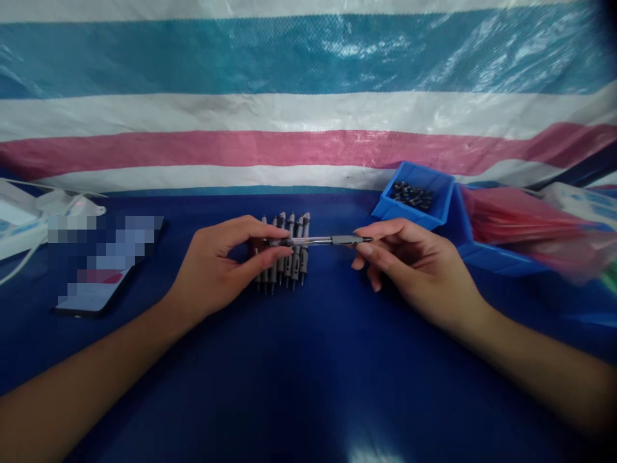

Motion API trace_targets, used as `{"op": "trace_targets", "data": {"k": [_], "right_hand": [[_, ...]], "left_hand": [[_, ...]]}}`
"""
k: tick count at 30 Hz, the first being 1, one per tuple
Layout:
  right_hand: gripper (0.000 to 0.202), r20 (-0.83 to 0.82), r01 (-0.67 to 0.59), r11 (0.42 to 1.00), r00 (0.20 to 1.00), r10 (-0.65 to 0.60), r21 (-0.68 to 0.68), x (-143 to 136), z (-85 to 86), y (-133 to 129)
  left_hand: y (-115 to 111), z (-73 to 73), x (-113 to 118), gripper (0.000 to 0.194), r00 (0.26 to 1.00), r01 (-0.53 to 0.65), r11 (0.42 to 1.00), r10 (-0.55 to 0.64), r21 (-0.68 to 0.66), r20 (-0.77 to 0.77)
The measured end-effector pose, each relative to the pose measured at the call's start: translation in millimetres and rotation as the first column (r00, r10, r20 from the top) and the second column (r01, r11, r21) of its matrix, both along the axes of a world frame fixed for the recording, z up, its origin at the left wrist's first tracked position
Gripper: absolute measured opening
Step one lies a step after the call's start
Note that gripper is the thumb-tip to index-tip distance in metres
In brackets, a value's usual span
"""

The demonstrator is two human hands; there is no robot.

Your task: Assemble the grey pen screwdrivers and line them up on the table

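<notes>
A clear-barrelled ballpoint pen [315, 241] with a grey grip lies level between my two hands, above the table. My left hand [224, 260] pinches its left end between thumb and fingers. At the pointed end, the thumb and forefinger of my right hand [414, 260] close on the tip, while the other fingers curl below. Beneath and behind the held pen, several similar grey pens [292, 267] lie side by side on the blue table [289, 360]. My left fingers hide part of that row.
A blue bin [419, 196] with small black parts stands at the back right. Beside it, another blue bin [506, 256] holds red plastic packets [525, 225]. A phone [108, 270] lies at left, near a white power strip [62, 209] with cables. Striped sheeting [289, 116] hangs behind.
</notes>
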State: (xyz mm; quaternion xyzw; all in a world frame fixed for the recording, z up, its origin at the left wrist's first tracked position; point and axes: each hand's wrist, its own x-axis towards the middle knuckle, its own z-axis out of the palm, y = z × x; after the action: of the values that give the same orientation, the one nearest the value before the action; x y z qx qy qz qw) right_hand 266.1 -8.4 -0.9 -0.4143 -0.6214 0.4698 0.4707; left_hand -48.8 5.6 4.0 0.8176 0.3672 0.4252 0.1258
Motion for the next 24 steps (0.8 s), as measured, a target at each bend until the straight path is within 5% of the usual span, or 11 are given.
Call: {"op": "trace_targets", "data": {"k": [16, 24], "right_hand": [[0.030, -0.042, -0.051, 0.995, 0.998, 0.048, -0.082, 2, 0.6, 2], [0.022, 0.178, -0.137, 0.991, 0.975, 0.133, 0.009, 1, -1.2, -7]], "left_hand": [[3, -9.8, -4, 0.020, 0.991, -0.033, 0.994, 0.046, -0.107, 0.126], [7, -11.1, -2, 0.018, 0.927, 0.112, 0.930, 0.029, -0.350, 0.374]]}}
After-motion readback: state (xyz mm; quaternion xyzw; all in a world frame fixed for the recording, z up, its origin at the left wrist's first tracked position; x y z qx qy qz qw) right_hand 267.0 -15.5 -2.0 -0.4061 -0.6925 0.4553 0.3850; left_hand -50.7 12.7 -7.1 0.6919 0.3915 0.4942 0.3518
